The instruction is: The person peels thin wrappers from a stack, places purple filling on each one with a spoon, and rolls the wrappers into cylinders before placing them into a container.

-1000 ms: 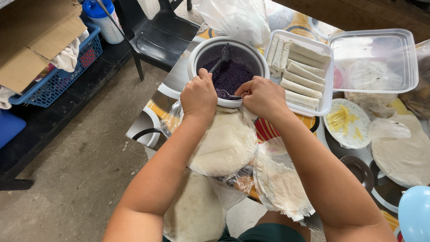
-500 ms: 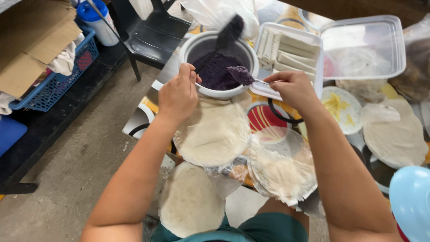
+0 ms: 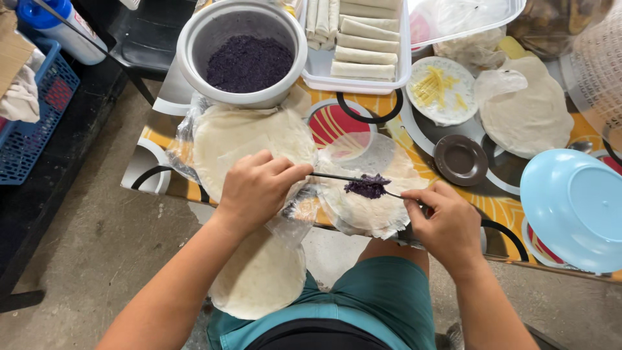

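My right hand (image 3: 447, 223) holds a spoon with a lump of dark purple filling (image 3: 366, 186) over a round white wrapper (image 3: 369, 210) at the table's near edge. My left hand (image 3: 259, 188) grips a thin dark utensil (image 3: 330, 175) whose tip touches the filling on the spoon. A white pot (image 3: 194, 45) of the same purple filling stands at the far side. Under my left hand lies a stack of round wrappers (image 3: 240, 136) in clear plastic. Another wrapper stack (image 3: 259, 279) rests on my lap.
A clear tray (image 3: 317, 71) holds several rolled white wraps. A small plate of yellow strips (image 3: 440, 87), more wrappers (image 3: 528, 113), a small brown dish (image 3: 461, 159) and a light blue plate (image 3: 576, 207) lie right. A blue basket (image 3: 32, 129) sits on the floor, left.
Both hands have come back from the pot toward me. The spoon, loaded with purple filling, now hangs over the near wrapper, with the thin utensil against it.
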